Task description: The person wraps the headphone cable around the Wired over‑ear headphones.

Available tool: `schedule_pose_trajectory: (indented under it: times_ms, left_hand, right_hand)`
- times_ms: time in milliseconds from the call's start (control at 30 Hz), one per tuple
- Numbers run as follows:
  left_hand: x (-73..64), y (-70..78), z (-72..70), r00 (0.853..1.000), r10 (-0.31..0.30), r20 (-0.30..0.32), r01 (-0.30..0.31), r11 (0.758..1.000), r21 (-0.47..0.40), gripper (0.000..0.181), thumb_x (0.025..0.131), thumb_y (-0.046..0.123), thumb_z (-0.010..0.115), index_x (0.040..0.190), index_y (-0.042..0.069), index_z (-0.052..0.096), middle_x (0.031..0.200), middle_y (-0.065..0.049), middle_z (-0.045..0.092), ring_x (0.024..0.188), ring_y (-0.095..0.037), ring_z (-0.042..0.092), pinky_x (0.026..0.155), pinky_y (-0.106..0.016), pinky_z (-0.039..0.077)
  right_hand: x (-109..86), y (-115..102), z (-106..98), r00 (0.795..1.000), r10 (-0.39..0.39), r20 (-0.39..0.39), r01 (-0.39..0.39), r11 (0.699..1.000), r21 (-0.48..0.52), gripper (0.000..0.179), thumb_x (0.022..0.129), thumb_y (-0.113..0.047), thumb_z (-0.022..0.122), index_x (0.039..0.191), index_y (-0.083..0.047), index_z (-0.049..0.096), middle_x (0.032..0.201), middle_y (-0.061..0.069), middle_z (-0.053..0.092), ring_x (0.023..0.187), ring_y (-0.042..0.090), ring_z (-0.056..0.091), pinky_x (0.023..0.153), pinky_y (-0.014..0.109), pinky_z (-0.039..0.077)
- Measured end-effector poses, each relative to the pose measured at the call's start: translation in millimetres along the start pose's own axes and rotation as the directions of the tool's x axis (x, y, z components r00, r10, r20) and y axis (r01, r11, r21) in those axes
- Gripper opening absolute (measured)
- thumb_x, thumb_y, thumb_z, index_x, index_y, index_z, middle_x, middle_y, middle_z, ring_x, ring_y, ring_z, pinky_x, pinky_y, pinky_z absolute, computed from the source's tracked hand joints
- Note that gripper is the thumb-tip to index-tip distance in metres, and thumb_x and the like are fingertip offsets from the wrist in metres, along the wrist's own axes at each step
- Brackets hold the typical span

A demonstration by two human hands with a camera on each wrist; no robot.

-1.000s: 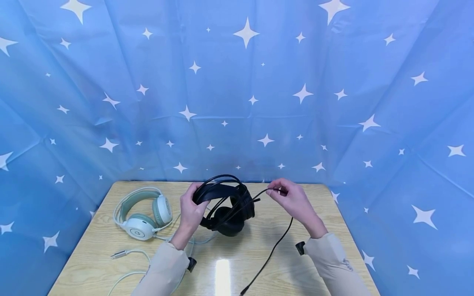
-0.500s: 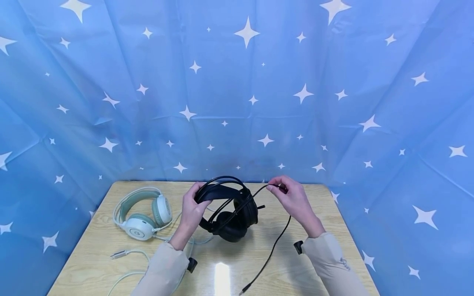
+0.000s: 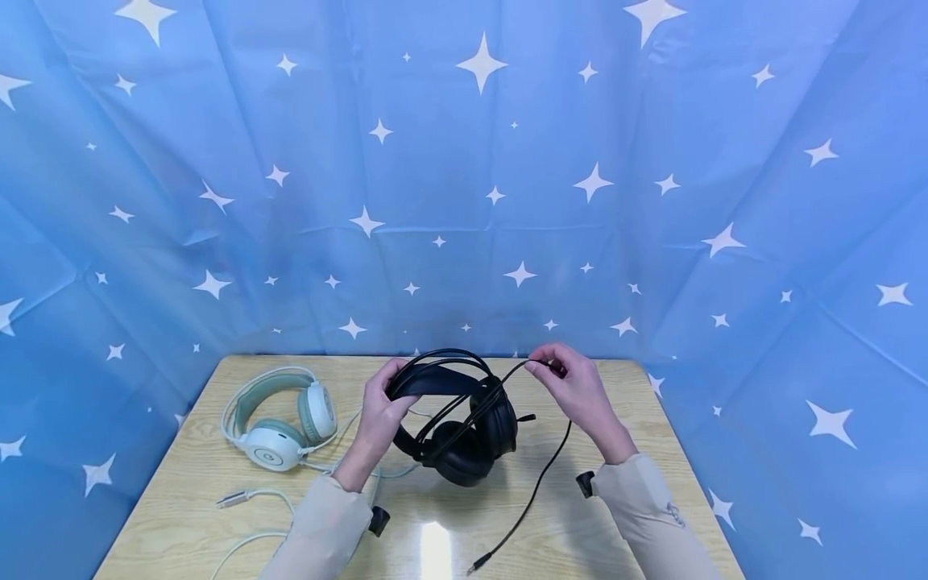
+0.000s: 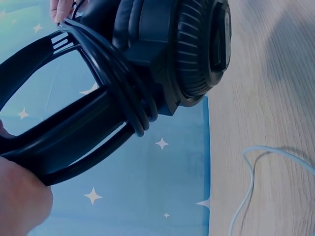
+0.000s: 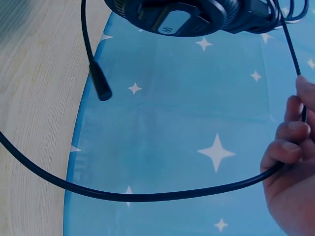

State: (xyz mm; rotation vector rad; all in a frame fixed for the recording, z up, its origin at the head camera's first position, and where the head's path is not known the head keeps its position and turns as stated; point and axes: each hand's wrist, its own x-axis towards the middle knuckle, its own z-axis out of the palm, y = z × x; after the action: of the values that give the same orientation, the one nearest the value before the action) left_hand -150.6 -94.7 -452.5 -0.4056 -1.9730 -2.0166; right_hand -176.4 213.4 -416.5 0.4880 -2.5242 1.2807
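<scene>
My left hand [image 3: 380, 407] grips the headband of a black headset [image 3: 462, 461], which is lifted over the middle of the table with its ear cups towards the right. Several turns of black cable [image 4: 120, 83] are wound round the headband beside one ear cup in the left wrist view. Between its thumb and curled fingers, my right hand [image 3: 576, 391] holds that cable to the right of the headset. From there the loose end hangs down to a slim plug [image 3: 482, 561] near the front. A short microphone boom [image 5: 100, 81] sticks out from the ear cup.
A white and mint-green headset [image 3: 270, 453] lies on the left of the wooden table [image 3: 580, 524]. Its pale cable [image 4: 252, 169] runs under my left arm, and its USB plug [image 3: 234, 499] lies at the front left. A blue star-printed curtain [image 3: 464, 201] surrounds the table.
The black headset has shifted right and slightly down, its ear cups and microphone boom swinging towards my right hand. My left hand moved a little right with it; my right hand barely moved.
</scene>
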Motion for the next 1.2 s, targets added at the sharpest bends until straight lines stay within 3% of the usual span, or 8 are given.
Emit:
schedule_pose_trajectory:
  times_ms: [133, 233, 400, 533, 733, 900, 1200]
  left_hand:
    - [-1.4, 2.2, -1.5, 0.999, -0.025, 0.043, 0.028, 0.996, -0.089, 0.022, 0.083, -0.006, 0.064, 0.105, -0.004, 0.063, 0.074, 0.004, 0.057, 0.052, -0.009, 0.044, 0.046, -0.022, 0.035]
    - [-2.3, 1.9, -4.0, 0.994, -0.012, 0.106, 0.036, 0.973, -0.228, 0.023, 0.084, -0.011, 0.057, 0.105, -0.002, 0.060, 0.070, 0.005, 0.052, 0.047, -0.008, 0.036, 0.043, -0.022, 0.026]
    - [-1.2, -1.8, -9.6, 0.975, 0.067, 0.211, 0.042, 0.881, -0.471, 0.040, 0.082, -0.017, 0.046, 0.108, 0.009, 0.061, 0.063, 0.004, 0.039, 0.043, -0.017, 0.018, 0.040, -0.031, 0.012]
    - [0.3, -4.6, -13.3, 0.956, 0.093, 0.279, 0.091, 0.808, -0.582, 0.044, 0.084, -0.016, 0.042, 0.112, 0.011, 0.061, 0.062, 0.002, 0.035, 0.045, -0.018, 0.014, 0.040, -0.030, 0.008]
    - [0.8, -8.3, -16.7, 0.934, 0.089, 0.345, 0.180, 0.719, -0.671, 0.045, 0.087, -0.014, 0.035, 0.114, 0.010, 0.060, 0.065, 0.004, 0.038, 0.046, -0.011, 0.015, 0.040, -0.025, 0.008]
    - [2.1, -10.1, -16.3, 0.912, 0.145, 0.384, 0.210, 0.638, -0.741, 0.048, 0.087, -0.014, 0.030, 0.118, 0.009, 0.060, 0.064, 0.000, 0.028, 0.047, -0.011, 0.014, 0.041, -0.023, 0.008]
    - [1.0, -10.8, -13.5, 0.889, 0.221, 0.401, 0.237, 0.527, -0.816, 0.051, 0.089, -0.012, 0.028, 0.124, 0.008, 0.058, 0.066, 0.000, 0.024, 0.048, -0.010, 0.014, 0.042, -0.021, 0.009]
  right_hand:
    - [2.0, 4.3, -0.3, 0.999, 0.033, 0.020, -0.033, 0.999, 0.042, 0.010, 0.098, -0.025, 0.073, 0.104, -0.016, 0.073, 0.088, 0.001, 0.068, 0.069, 0.019, 0.052, 0.060, 0.029, 0.043]
    - [3.8, 5.8, -0.4, 0.997, 0.054, 0.054, -0.059, 0.994, 0.091, 0.014, 0.099, -0.026, 0.072, 0.107, -0.015, 0.073, 0.091, 0.003, 0.070, 0.071, 0.019, 0.054, 0.062, 0.029, 0.044]
    - [5.3, 5.7, -0.8, 0.990, 0.046, 0.130, -0.065, 0.988, 0.144, 0.016, 0.101, -0.021, 0.069, 0.113, -0.013, 0.074, 0.102, 0.007, 0.071, 0.075, 0.018, 0.054, 0.064, 0.029, 0.044]
    - [5.4, 5.7, -1.6, 0.982, -0.001, 0.190, -0.032, 0.986, 0.166, 0.016, 0.102, -0.016, 0.066, 0.115, -0.014, 0.075, 0.112, 0.006, 0.070, 0.075, 0.017, 0.053, 0.064, 0.029, 0.044]
    - [5.8, 7.6, 1.5, 0.963, -0.060, 0.261, -0.002, 0.973, 0.230, 0.017, 0.104, -0.015, 0.063, 0.116, -0.015, 0.075, 0.109, 0.007, 0.069, 0.079, 0.016, 0.056, 0.069, 0.028, 0.047]
    - [6.2, 10.7, 6.6, 0.952, -0.079, 0.295, -0.010, 0.957, 0.289, 0.019, 0.105, -0.014, 0.060, 0.118, -0.011, 0.074, 0.100, 0.009, 0.064, 0.079, 0.016, 0.054, 0.069, 0.031, 0.046]
    - [6.5, 12.2, 17.5, 0.942, -0.101, 0.322, -0.010, 0.945, 0.326, 0.021, 0.106, -0.012, 0.058, 0.120, -0.008, 0.074, 0.087, 0.009, 0.056, 0.070, 0.018, 0.047, 0.064, 0.032, 0.043]
